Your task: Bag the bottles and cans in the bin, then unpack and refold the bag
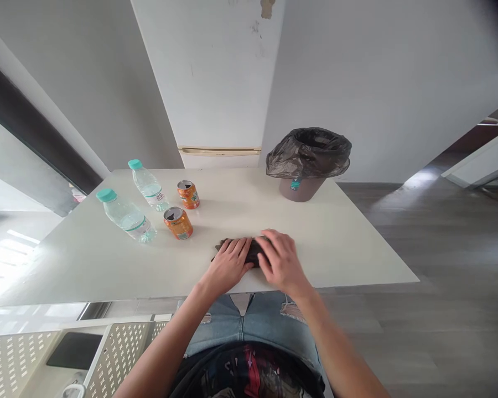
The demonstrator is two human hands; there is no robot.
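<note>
A dark bundle that looks like a folded black plastic bag (254,255) lies on the white table close to its front edge. My left hand (228,264) rests flat across its left part, fingers stretched out side by side. Over the right end is my right hand (283,262), its fingers apart and slightly curved, a little blurred. Both hands hide much of the bundle; a crumpled end pokes out on the left. Left of the hands stand two orange drink cans, the nearer can (178,223) and the farther can (188,194), both with opened tops.
Two clear bottles with teal caps, a near bottle (126,217) and a far bottle (148,186), stand on the table's left. At the back right stands a brownish bin (301,190) lined with a black bag (286,157). A perforated organizer (122,345) is below left.
</note>
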